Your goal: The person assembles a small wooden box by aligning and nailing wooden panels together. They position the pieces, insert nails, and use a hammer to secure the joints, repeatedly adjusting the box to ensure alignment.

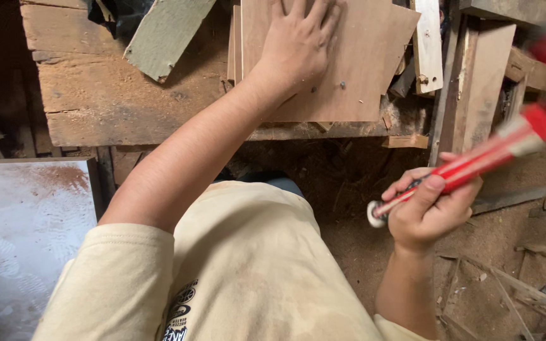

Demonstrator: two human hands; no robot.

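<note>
Head view: the left hand lies flat, fingers spread, pressing on a thin reddish-brown plywood sheet with a ragged right edge and 2 small nail heads showing; the sheet rests on the rough, sawdust-strewn wooden desk; the right hand is clamped round a red-handled tool, blurred, held off the desk over the sawdust floor.

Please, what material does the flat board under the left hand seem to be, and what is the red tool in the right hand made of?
The flat board looks like thin plywood: reddish-brown, matte, unfinished, with faint grain and a small screw or nail head. The left hand lies flat on it. The red tool in the right hand seems to have a glossy red-and-white handle, probably painted or plastic-coated; motion blur leaves that open.
</note>
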